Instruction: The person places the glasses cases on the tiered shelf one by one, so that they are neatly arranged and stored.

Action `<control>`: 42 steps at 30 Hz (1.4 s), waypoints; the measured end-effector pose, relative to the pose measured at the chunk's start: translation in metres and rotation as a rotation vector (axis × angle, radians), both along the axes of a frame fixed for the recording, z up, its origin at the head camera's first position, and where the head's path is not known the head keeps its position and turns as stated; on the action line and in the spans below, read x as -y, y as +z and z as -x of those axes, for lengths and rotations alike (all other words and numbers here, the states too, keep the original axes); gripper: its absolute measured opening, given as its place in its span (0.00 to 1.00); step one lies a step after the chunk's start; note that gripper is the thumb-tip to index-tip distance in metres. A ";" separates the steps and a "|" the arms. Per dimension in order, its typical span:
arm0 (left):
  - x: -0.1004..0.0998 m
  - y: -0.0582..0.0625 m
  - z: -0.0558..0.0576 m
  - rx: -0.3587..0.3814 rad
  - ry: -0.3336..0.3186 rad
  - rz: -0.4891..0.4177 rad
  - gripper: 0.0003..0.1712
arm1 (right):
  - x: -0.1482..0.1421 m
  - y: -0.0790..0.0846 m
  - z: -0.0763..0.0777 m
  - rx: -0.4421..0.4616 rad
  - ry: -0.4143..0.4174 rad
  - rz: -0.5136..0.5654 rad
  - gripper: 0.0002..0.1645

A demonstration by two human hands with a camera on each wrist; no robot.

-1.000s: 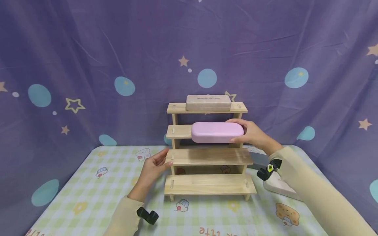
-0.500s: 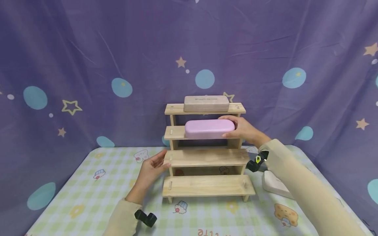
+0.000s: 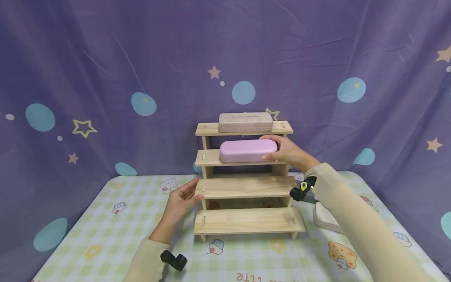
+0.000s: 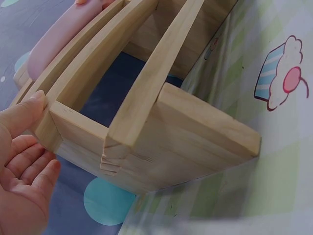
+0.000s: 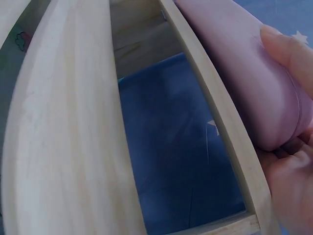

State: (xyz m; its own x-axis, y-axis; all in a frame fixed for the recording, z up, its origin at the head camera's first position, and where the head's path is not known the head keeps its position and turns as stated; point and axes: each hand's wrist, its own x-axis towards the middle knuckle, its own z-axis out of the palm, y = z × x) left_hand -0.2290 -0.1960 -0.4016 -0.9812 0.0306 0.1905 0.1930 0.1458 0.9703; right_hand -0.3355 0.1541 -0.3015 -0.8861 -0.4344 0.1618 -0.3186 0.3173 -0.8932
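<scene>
pink case [image 3: 244, 151]: at the second tier from the top, twelve o'clock from the stand's middle in our head view; we cannot tell if it bears fully on the wood.
right hand [image 3: 288, 152]: at two o'clock, fingers gripping the case's right end, thumb on its front.
left hand [image 3: 179, 204]: between eight and nine o'clock, thumb on the third tier's edge, fingers bent about its end.
wooden stand [image 3: 248, 221]: four tiers, upright on the bench [image 3: 137, 231].
marbled box [image 3: 245, 123]: at twelve o'clock, on the top tier.
white case [image 3: 327, 217]: on the bench at four o'clock, partly behind our right sleeve [image 3: 352, 219].
curtain [image 3: 105, 70]: purple, behind everything.
</scene>
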 end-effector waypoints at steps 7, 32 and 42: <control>-0.001 -0.002 -0.001 -0.016 -0.002 0.001 0.34 | -0.002 0.002 0.001 0.076 0.016 0.063 0.43; 0.001 -0.003 0.000 -0.024 0.002 0.012 0.34 | 0.010 0.001 0.005 0.031 -0.028 -0.025 0.45; -0.001 0.000 0.002 -0.021 -0.012 0.001 0.34 | 0.006 0.000 -0.002 -0.047 -0.069 0.011 0.45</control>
